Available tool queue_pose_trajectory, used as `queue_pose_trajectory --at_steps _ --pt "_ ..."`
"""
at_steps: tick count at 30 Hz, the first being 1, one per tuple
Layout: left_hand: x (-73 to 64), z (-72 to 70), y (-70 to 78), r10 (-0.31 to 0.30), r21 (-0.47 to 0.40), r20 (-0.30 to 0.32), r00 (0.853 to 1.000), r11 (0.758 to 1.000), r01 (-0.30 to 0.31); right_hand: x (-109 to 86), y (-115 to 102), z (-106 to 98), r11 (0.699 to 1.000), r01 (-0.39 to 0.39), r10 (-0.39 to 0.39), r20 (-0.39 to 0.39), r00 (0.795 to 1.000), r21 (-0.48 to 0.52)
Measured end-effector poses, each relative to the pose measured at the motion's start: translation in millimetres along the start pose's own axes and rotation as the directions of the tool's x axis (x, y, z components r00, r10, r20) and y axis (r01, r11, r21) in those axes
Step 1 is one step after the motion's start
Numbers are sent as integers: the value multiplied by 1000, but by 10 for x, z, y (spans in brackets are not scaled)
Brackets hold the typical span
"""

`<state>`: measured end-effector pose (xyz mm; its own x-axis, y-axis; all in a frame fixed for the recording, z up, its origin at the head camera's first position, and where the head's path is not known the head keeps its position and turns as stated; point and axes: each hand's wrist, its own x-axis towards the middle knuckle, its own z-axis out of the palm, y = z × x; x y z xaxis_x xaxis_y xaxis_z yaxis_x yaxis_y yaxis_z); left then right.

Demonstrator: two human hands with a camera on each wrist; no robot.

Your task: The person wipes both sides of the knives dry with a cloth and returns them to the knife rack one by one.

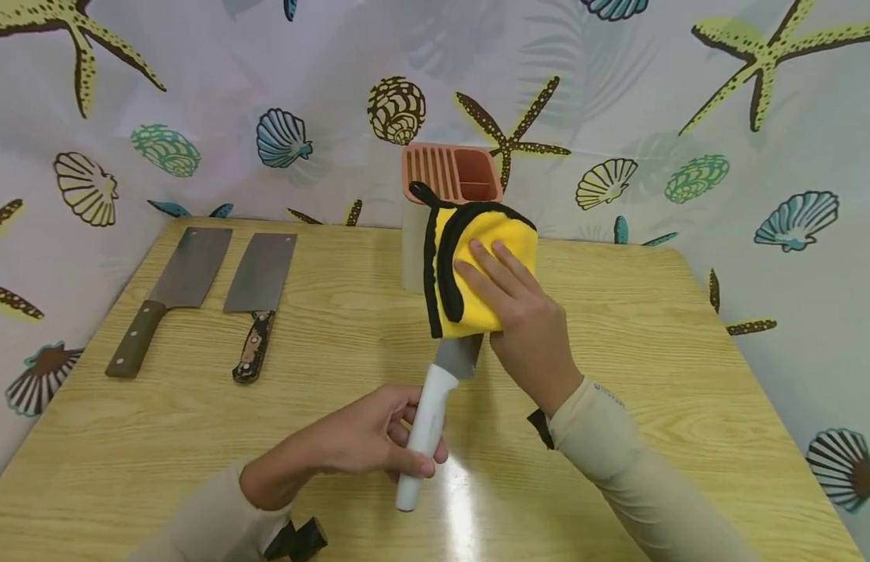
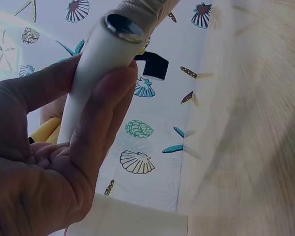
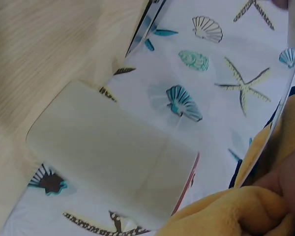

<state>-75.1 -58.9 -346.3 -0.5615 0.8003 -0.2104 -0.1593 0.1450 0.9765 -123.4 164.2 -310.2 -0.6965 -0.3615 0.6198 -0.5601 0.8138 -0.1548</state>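
Observation:
My left hand (image 1: pixel 360 433) grips the white handle (image 1: pixel 426 425) of a knife, thumb across it near the butt end. The knife tilts up and away over the table, and a short stretch of its blade (image 1: pixel 457 357) shows above the handle. Against that blade my right hand (image 1: pixel 536 336) holds a yellow cloth (image 1: pixel 477 308) with black trim and a hanging loop. Most of the blade is hidden behind the cloth. In the right wrist view the cloth (image 3: pixel 226 211) wraps round the thin blade (image 3: pixel 270 132). The left wrist view shows the handle (image 2: pixel 96 73) between thumb and fingers.
A cream knife holder (image 1: pixel 412 254) with a slotted orange top (image 1: pixel 431 172) stands at the back, behind the cloth. Two cleavers lie at the left: one with an olive handle (image 1: pixel 136 339), one with a worn dark handle (image 1: pixel 254 347). A shell-patterned sheet hangs around the wooden table (image 1: pixel 652 328).

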Motion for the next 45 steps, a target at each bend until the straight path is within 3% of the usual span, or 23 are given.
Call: queue_pose_trajectory --at_steps 6,9,11,14,16,17,18,20,24,27,30,33,37,41,45 --pt "13 -9 -55 6 -40 59 998 999 -4 126 292 5 992 -89 90 -9 996 93" --pt "36 -20 -90 30 -86 93 995 996 -22 200 446 -15 963 -187 195 -23 981 194" --pt "44 -22 -105 38 -113 100 994 993 -27 249 531 -60 923 -274 295 -41 954 269" --pt "40 -26 -114 44 -135 95 995 990 -30 310 592 -189 842 -383 445 -88 891 380" --pt "33 -35 -109 44 -135 80 996 990 -33 330 561 -311 796 -411 507 -119 854 445" --pt "30 -42 -106 44 -132 71 997 991 -34 328 524 -370 780 -408 522 -134 842 475" --pt "27 -51 -103 42 -134 60 997 990 -33 319 476 -424 782 -392 518 -157 841 483" --pt "27 -73 -96 44 -125 36 998 991 -39 280 348 -502 806 -340 478 -195 857 484" --pt "45 -143 -97 66 -110 -3 998 992 -66 176 40 -539 890 -185 295 -216 931 417" --pt "56 -203 -89 73 -95 -18 997 993 -74 77 -181 -495 916 -100 175 -163 971 388" --pt "60 -258 -69 68 -68 -37 997 995 -71 -48 -347 -420 937 -45 77 -79 994 345" --pt "65 -297 -56 60 -37 -90 994 997 -63 -150 -444 -311 958 3 -10 24 1000 288" --pt "61 -316 -56 39 -4 -176 984 999 -41 -210 -497 -142 963 36 -78 151 985 266" --pt "62 -313 -74 29 2 -216 976 1000 -29 -232 -485 11 960 0 -63 216 974 281" --pt "75 -314 -105 40 12 -216 976 999 -39 -226 -455 108 957 -55 -12 229 973 285"
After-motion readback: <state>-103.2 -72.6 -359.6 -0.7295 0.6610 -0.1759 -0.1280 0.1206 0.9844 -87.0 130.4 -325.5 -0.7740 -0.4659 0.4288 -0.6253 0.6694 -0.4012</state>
